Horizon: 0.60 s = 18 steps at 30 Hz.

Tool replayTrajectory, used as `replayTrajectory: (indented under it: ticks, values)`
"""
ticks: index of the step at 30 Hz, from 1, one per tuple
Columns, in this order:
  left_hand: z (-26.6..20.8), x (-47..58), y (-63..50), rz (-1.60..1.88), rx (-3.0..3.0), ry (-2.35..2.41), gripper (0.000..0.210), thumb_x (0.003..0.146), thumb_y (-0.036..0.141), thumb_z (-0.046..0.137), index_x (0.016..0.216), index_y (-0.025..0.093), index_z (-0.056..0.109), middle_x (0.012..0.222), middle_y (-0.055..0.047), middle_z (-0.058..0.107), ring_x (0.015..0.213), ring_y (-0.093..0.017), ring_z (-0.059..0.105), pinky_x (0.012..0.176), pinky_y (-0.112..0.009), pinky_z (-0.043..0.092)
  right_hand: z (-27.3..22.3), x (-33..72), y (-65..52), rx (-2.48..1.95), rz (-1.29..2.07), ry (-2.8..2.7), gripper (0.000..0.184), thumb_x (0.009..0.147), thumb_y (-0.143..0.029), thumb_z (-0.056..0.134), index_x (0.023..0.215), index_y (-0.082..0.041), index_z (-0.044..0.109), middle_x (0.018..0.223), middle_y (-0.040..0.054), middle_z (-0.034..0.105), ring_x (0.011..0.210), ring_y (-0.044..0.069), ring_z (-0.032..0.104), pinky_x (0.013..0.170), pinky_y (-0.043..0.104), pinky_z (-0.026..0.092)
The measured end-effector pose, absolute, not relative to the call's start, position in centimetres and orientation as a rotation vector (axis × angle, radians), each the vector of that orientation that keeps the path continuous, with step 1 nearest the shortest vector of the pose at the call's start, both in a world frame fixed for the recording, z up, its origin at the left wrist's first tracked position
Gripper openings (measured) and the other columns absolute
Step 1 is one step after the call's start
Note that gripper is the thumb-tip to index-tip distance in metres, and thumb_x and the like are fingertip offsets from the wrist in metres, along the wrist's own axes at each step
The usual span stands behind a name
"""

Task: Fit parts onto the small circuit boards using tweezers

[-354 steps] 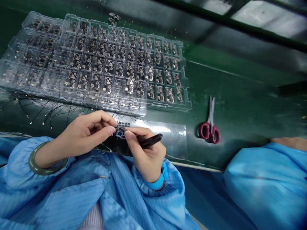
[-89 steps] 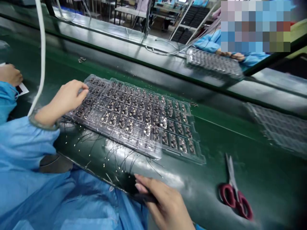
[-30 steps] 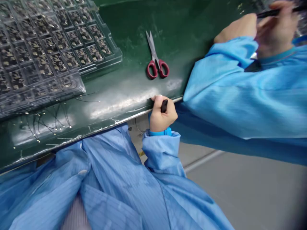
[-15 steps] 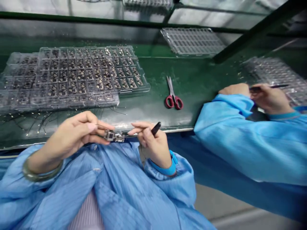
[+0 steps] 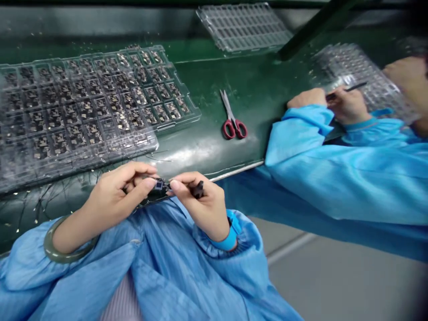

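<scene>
A small circuit board (image 5: 159,184) with a dark square part on it is held just above the bench's front edge. My left hand (image 5: 122,187) is closed, gripping the board's left end between thumb and fingers. At the board's other end, the thumb and forefinger of my right hand (image 5: 203,200) are pinched together. A black pen-like tool (image 5: 198,190) is tucked in that same hand, its end sticking out between the fingers; its tip is hidden. Thin black wires (image 5: 36,200) lie on the bench left of my left hand.
Clear plastic trays (image 5: 83,102) full of circuit boards lie at the left. Red-handled scissors (image 5: 232,118) rest mid-bench, and another clear tray (image 5: 245,26) stands behind. On the right, a co-worker's hands (image 5: 347,104) hold a dark slim tool near a filled tray (image 5: 364,71).
My right hand has come in to the board, its stretched fingers now pinched at the board's right end. The left thumb has shifted onto the board. The view has tilted downward.
</scene>
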<state>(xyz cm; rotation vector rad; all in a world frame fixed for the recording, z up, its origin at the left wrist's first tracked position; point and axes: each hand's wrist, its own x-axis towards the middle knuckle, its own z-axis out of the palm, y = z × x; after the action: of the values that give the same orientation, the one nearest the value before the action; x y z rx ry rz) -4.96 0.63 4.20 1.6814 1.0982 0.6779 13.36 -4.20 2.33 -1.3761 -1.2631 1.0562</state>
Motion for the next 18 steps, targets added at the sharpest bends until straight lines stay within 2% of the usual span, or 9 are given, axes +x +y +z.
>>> replayTrajectory:
  ticks: [2, 5, 12, 18]
  values:
    - [4.4, -4.7, 1.1, 0.622, 1.693, 1.091, 0.015, 0.087, 0.028, 0.058, 0.090, 0.016, 0.067, 0.071, 0.000, 0.066, 0.052, -0.008, 0.056, 0.047, -0.016, 0.044, 2.5, 13.0, -4.5, -1.390, 1.018, -1.278, 0.008, 0.086, -0.027, 0.062, 0.081, -0.021, 0.065, 0.071, -0.0010, 0.069, 0.063, 0.012, 0.064, 0.059, 0.024, 0.050]
    - [4.4, -4.3, 1.6, 0.567, 1.597, 1.041, 0.012, 0.084, 0.025, 0.059, 0.080, 0.017, 0.067, 0.068, 0.001, 0.066, 0.057, -0.009, 0.059, 0.050, -0.016, 0.045, 2.4, 12.8, -5.1, -1.399, 0.967, -1.276, 0.005, 0.086, -0.024, 0.062, 0.083, -0.020, 0.065, 0.072, -0.0006, 0.068, 0.065, 0.011, 0.064, 0.061, 0.023, 0.050]
    - [4.1, -2.2, 2.2, 0.363, 1.509, 1.029, 0.010, 0.077, 0.025, 0.064, 0.078, 0.016, 0.067, 0.067, 0.000, 0.066, 0.057, -0.010, 0.057, 0.051, -0.016, 0.045, 1.6, 13.4, -7.4, -1.430, 0.839, -1.120, 0.003, 0.086, -0.022, 0.062, 0.084, -0.020, 0.064, 0.074, -0.0005, 0.070, 0.066, 0.011, 0.065, 0.062, 0.021, 0.051]
    - [3.1, 1.8, -0.5, 0.230, 1.642, 0.874, 0.021, 0.081, 0.036, 0.063, 0.077, 0.016, 0.068, 0.068, -0.001, 0.066, 0.061, -0.012, 0.059, 0.055, -0.017, 0.047, 0.8, 14.9, -13.1, -1.588, 0.536, -0.940, 0.010, 0.087, -0.021, 0.057, 0.078, -0.019, 0.064, 0.072, 0.0002, 0.069, 0.061, 0.010, 0.062, 0.057, 0.020, 0.047]
